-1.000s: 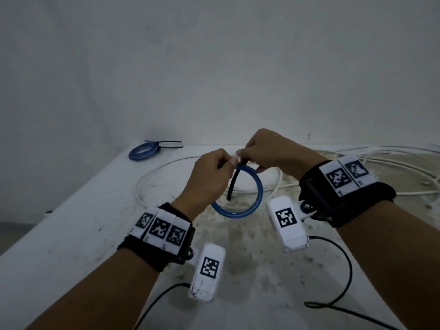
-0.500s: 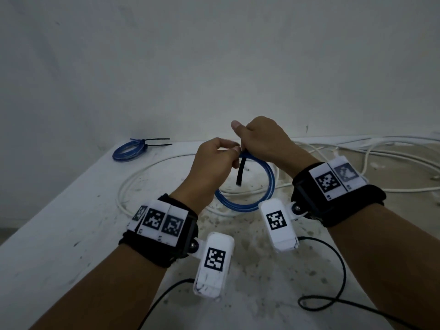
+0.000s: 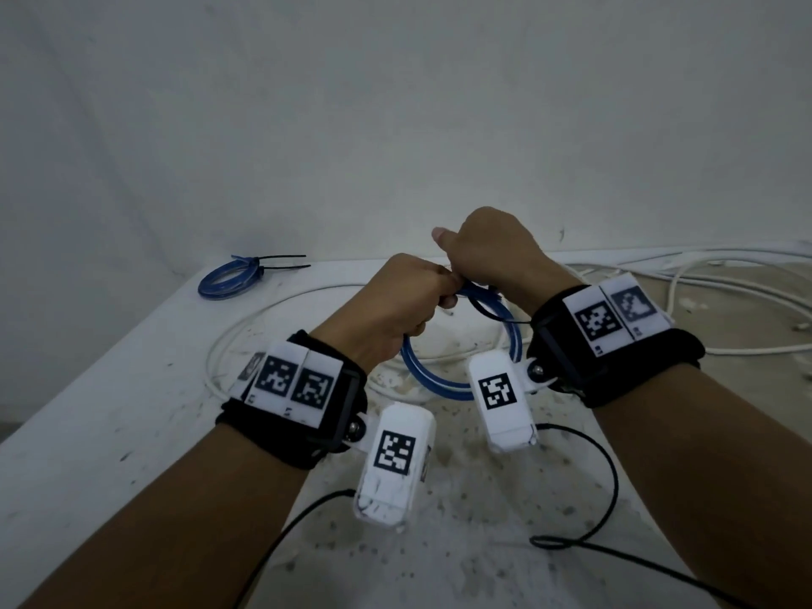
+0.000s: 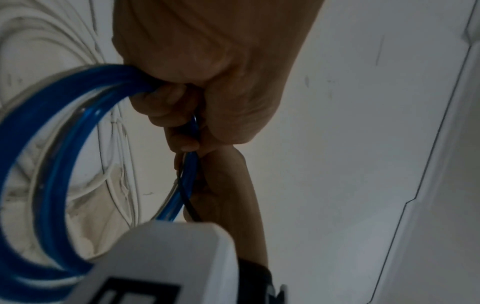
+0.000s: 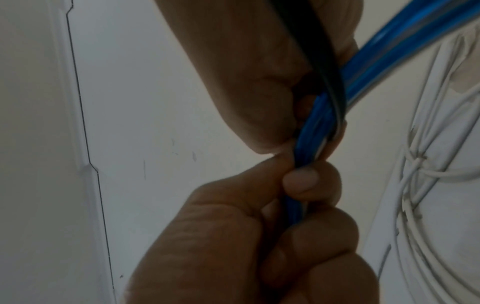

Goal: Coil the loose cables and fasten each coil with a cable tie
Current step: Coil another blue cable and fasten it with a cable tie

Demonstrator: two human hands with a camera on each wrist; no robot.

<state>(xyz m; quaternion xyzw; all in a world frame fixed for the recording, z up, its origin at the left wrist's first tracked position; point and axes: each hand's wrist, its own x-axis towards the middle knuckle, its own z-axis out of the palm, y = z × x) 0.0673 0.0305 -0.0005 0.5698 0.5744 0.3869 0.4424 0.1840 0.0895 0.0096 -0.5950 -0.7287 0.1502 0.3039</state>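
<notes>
A bare white wall stands behind the stained white desk [image 3: 110,415] you work over, and loose white cables [image 3: 703,296] sprawl across it beyond and to the right of your right hand. Up past your left hand, well apart from it, lies a finished blue coil [image 3: 224,281] already bound with black ties, probably set aside to keep it out of the way.

You hold the blue cable coil [image 3: 444,380] clear of the desk, hanging below both fists, likely so the tie can pass all the way round the bundle. Your left hand [image 3: 404,301] is clenched round the top of the coil, knuckles up, keeping the turns bunched together. Your right hand [image 3: 492,252] sits touching it on the far side, fingers curled about the same strands and the black cable tie [image 5: 319,67], thumb sticking out to the left. The tie crosses the strands just at your right fingertips; whether its tail is through the head I cannot tell.
</notes>
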